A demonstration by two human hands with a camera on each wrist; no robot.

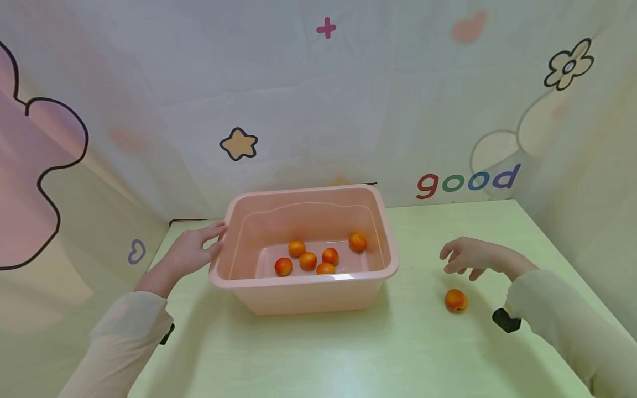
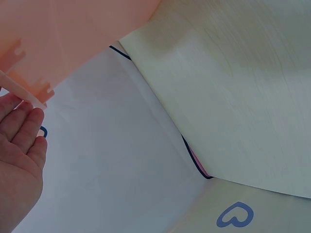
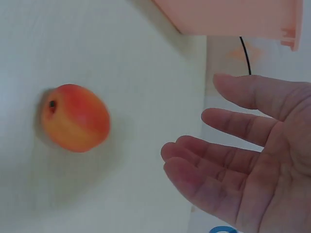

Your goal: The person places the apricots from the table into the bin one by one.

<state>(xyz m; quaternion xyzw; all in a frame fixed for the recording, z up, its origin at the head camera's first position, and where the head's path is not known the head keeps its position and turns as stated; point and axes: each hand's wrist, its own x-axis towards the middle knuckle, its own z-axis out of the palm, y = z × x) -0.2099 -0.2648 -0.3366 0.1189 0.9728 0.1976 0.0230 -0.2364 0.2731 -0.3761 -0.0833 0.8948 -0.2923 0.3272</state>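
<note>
A pink plastic basin (image 1: 303,298) stands on the table, with several orange-red apricots (image 1: 308,261) on its floor. My left hand (image 1: 191,251) touches the basin's left rim, fingers fairly straight; the left wrist view shows the fingertips (image 2: 34,119) right at the rim's underside. One apricot (image 1: 456,300) lies on the table right of the basin, its dark stem end showing in the right wrist view. Just above and beyond this apricot (image 3: 77,118) hovers my right hand (image 1: 470,257), fingers loosely bent and apart, with nothing in it.
The pale green table (image 1: 318,354) meets a printed cloth backdrop (image 1: 308,110) behind the basin. Cloth also hangs at the left and right sides. A dark cord (image 3: 246,56) shows along the table's back edge.
</note>
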